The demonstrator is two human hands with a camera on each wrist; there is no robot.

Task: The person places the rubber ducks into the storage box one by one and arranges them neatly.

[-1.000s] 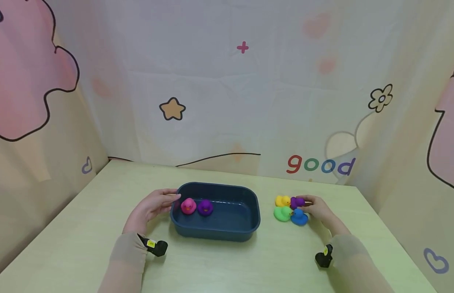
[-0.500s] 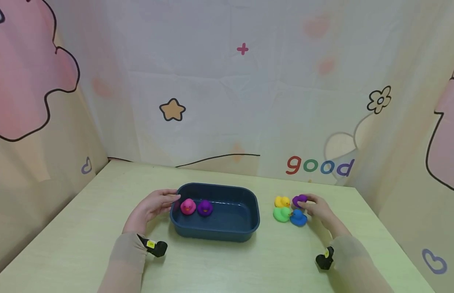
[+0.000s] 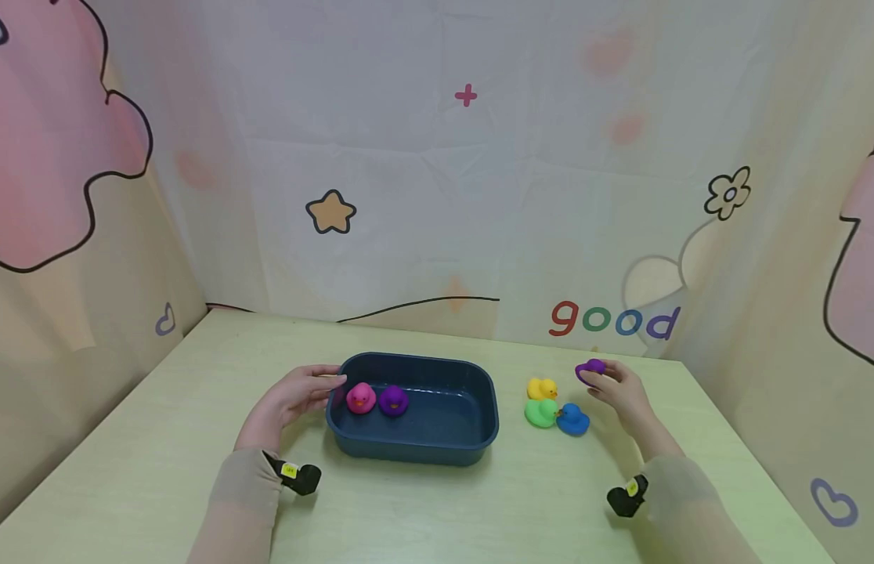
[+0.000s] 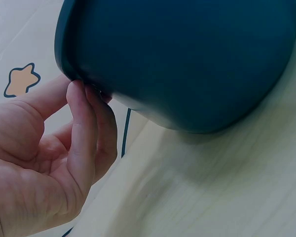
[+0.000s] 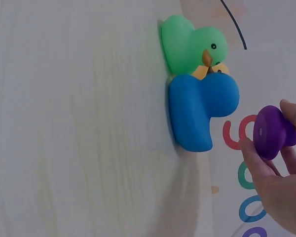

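Note:
My right hand (image 3: pixel 618 388) holds a purple rubber duck (image 3: pixel 588 370) between thumb and fingers. In the right wrist view that duck (image 5: pixel 269 133) is raised off the table, its flat base facing the camera. Nearby on the table sit a yellow duck (image 3: pixel 541 388), a green duck (image 3: pixel 540 413) and a blue duck (image 3: pixel 573 420), close together. My left hand (image 3: pixel 297 393) grips the left rim of a dark blue basin (image 3: pixel 416 452); the left wrist view shows its fingertips against the basin's edge. Inside lie a pink duck (image 3: pixel 361 398) and another purple duck (image 3: pixel 393 401).
A pale wooden table (image 3: pixel 409 517) bears everything. Behind it hangs a printed cloth backdrop (image 3: pixel 409 235), with similar cloth at both sides. A small black camera is strapped to each wrist.
The right hand has lifted the purple duck up and away from the other ducks, slightly back and to the right. The left hand and basin have stayed in place.

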